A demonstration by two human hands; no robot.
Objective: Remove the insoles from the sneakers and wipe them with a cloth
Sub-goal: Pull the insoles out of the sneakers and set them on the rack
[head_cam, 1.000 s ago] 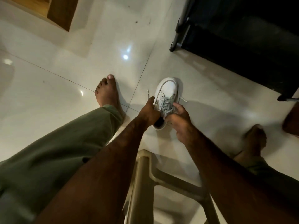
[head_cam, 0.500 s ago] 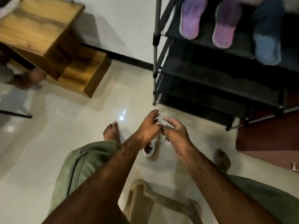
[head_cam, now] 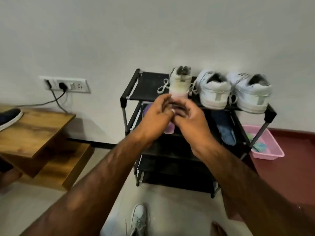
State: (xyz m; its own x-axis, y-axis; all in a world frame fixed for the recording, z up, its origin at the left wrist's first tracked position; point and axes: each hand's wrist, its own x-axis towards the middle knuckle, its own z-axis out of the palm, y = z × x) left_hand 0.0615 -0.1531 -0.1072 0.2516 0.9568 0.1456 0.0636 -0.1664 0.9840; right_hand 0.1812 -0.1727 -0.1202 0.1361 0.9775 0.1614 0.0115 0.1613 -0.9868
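Down at the bottom middle of the frame, a white sneaker (head_cam: 139, 218) lies on the pale floor (head_cam: 179, 210) with its toe pointing up the frame. Above it, two bare arms reach out. The left hand (head_cam: 153, 116) and the right hand (head_cam: 192, 121) meet in the middle of the frame and touch each other. Their fingers (head_cam: 164, 101) are bent. That part is blurry, so I cannot tell if they hold anything.

The hands are in front of a black shoe rack (head_cam: 129, 92). Just past the fingertips, on the top shelf, stands a cream sneaker (head_cam: 180, 82). Its heel faces us and its laces hang loose. To its right on the same shelf sits a pair of white sneakers (head_cam: 213, 91), side by side, heels facing us too.

One shelf down, a purple insole (head_cam: 148, 109) peeks out left of the left hand. A blue insole (head_cam: 225, 132) lies right of the right hand.

At the right edge, a pink tub (head_cam: 274, 150) sits on dark red floor with something green and blue inside. At the left is a wooden surface (head_cam: 34, 130) with a dark shoe (head_cam: 8, 118) on it. On the white wall (head_cam: 153, 31) behind, a socket panel (head_cam: 68, 86) has a black plug (head_cam: 62, 86) in it.
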